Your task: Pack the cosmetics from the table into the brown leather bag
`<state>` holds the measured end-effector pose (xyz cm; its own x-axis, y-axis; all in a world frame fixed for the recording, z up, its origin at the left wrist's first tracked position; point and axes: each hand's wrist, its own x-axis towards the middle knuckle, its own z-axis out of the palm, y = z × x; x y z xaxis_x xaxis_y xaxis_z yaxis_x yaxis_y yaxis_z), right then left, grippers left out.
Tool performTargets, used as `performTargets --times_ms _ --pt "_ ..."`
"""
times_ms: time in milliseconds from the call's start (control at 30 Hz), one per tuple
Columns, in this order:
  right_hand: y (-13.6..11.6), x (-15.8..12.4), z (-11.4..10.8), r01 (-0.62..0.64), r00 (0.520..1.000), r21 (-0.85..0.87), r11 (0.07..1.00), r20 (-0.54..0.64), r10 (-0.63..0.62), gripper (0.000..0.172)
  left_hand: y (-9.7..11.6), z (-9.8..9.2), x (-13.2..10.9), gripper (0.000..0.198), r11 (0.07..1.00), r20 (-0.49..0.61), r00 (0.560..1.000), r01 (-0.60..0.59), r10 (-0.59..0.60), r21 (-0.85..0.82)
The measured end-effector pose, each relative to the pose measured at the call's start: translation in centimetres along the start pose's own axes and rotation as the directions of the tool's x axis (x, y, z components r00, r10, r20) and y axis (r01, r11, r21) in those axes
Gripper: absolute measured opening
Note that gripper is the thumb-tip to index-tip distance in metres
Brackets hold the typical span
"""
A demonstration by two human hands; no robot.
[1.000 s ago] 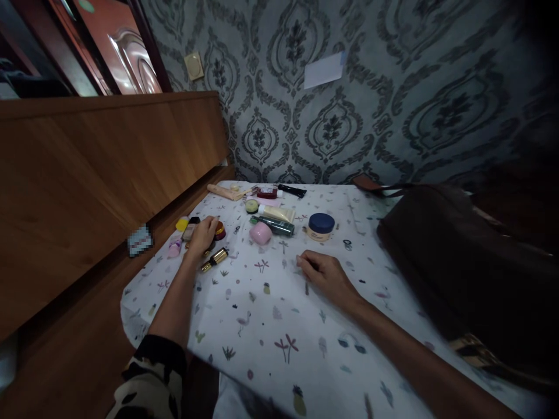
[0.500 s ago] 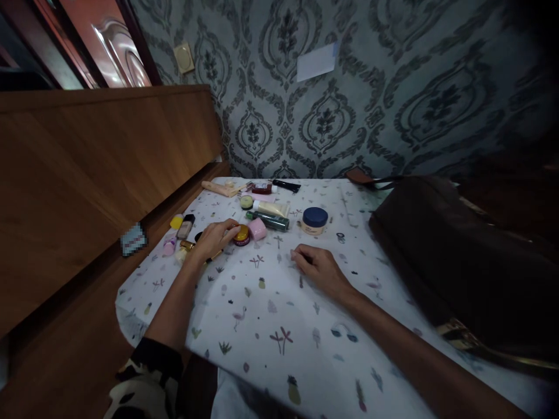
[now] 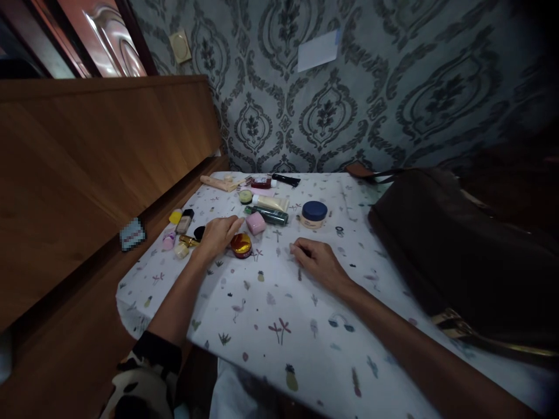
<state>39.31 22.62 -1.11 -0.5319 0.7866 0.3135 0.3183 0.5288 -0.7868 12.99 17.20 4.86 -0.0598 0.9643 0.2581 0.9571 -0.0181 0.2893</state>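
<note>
My left hand [image 3: 218,235] lies over the left part of the table, fingers stretched out and slightly apart. Its fingertips are close to a pink jar [image 3: 255,223]; I cannot tell whether they touch. Beside the thumb sits a low round jar with a shiny amber lid [image 3: 241,245]. A black round item [image 3: 200,233] is partly hidden behind that hand. My right hand [image 3: 321,262] rests on the cloth with curled fingers, and nothing shows in it. Beyond it stands a cream jar with a dark blue lid [image 3: 314,215].
A green bottle [image 3: 269,215], a cream tube [image 3: 271,202] and a small green jar [image 3: 246,197] lie behind the pink jar. Left are a foundation bottle [image 3: 185,221] and a gold tube [image 3: 188,240]. A dark bag [image 3: 458,262] fills the right side of the patterned tablecloth [image 3: 271,314].
The amber-lidded jar has come nearer to me and away from the pink jar. My left fingers have moved off it towards the pink jar. The right hand has stayed in place.
</note>
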Motion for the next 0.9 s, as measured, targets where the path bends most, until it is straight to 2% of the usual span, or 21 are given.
performTargets --times_ms 100,167,200,233,300,367,400,500,600,667,767,833,900 --pt "-0.2 -0.1 -0.1 -0.029 1.0 0.007 1.0 0.01 0.029 0.035 0.9 -0.1 -0.2 0.053 0.998 0.084 0.996 -0.031 0.027 0.05" --pt "-0.4 -0.1 -0.1 -0.038 0.999 0.012 0.999 0.014 0.038 0.036 1.3 -0.1 -0.3 0.053 0.998 0.12 0.992 -0.028 0.035 -0.058" --pt "-0.4 -0.1 -0.1 -0.039 0.999 0.014 0.999 0.013 0.039 0.036 1.5 -0.1 -0.4 0.054 0.984 0.146 0.989 -0.001 0.027 -0.177" --pt "-0.4 -0.1 -0.1 -0.039 0.999 0.014 0.999 0.014 0.039 0.036 1.7 0.0 -0.4 0.056 0.944 0.185 0.983 0.047 0.015 -0.325" --pt "-0.5 -0.1 -0.1 -0.043 0.999 0.01 0.999 0.016 0.042 0.035 2.0 0.4 -0.3 0.059 0.781 0.281 0.96 0.178 -0.004 -0.599" --pt "-0.5 -0.2 -0.1 -0.051 0.999 0.01 0.999 0.013 0.051 0.035 2.3 1.0 -0.1 0.061 0.627 0.321 0.947 0.256 -0.01 -0.736" --pt "-0.6 -0.2 -0.1 -0.053 0.999 0.015 0.998 0.01 0.053 0.035 2.5 1.3 -0.1 0.062 0.595 0.306 0.952 0.25 -0.008 -0.764" --pt "-0.7 -0.2 -0.1 -0.048 0.999 0.039 0.998 -0.001 0.048 0.034 3.6 2.5 -0.5 0.062 0.601 0.204 0.979 0.165 -0.002 -0.782" --pt "-0.7 -0.3 -0.1 -0.029 1.0 0.039 0.999 -0.008 0.03 0.034 5.3 3.6 -2.0 0.058 0.627 0.173 0.985 0.116 0.03 -0.771" --pt "-0.6 -0.4 -0.1 -0.023 1.0 0.048 0.999 -0.014 0.023 0.035 6.5 4.1 -3.4 0.05 0.688 0.176 0.979 0.057 0.104 -0.723" --pt "-0.4 -0.5 0.0 -0.045 0.998 0.103 0.994 -0.038 0.049 0.034 7.8 4.7 -4.9 0.035 0.806 0.113 0.973 -0.099 0.201 -0.583" --pt "-0.2 -0.6 0.3 -0.06 0.993 0.14 0.988 -0.087 0.073 0.033 8.3 5.4 -4.9 0.034 0.782 0.088 0.972 -0.122 0.22 -0.611" --pt "-0.1 -0.6 0.8 -0.069 0.982 0.193 0.979 -0.158 0.1 0.033 8.7 6.6 -3.9 0.035 0.684 0.047 0.981 -0.095 0.186 -0.723"
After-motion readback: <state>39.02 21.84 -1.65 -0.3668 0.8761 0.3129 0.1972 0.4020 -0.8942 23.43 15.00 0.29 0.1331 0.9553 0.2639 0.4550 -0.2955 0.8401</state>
